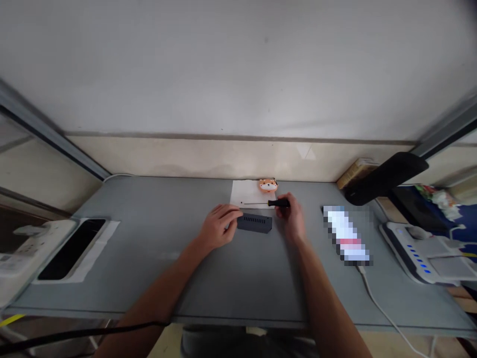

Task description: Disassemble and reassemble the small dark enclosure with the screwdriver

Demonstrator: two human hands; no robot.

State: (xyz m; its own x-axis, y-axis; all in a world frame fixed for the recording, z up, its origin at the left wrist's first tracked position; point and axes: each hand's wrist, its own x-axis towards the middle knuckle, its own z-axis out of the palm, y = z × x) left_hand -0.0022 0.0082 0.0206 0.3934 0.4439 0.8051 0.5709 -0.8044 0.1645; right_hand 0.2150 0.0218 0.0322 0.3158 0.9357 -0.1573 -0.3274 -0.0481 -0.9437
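A dark grey, slotted rectangular box (255,223) lies on the grey table in front of me. My left hand (220,224) grips its left end between thumb and fingers. In my right hand (292,219) is a screwdriver (278,203), held by its black handle. The thin shaft points left, over a white sheet of paper (242,191) just beyond the box. Close to the screwdriver's tip, a tiny dark object, too small to name, rests on the paper. An orange and white animal-faced case (268,185) sits at the paper's back right.
To the left, a black phone (72,248) lies on white paper beside a white power strip (32,248). A blurred-out phone (346,236) with a white cable is on the right, near another power strip (413,253). A black cylinder (385,178) leans at the back right.
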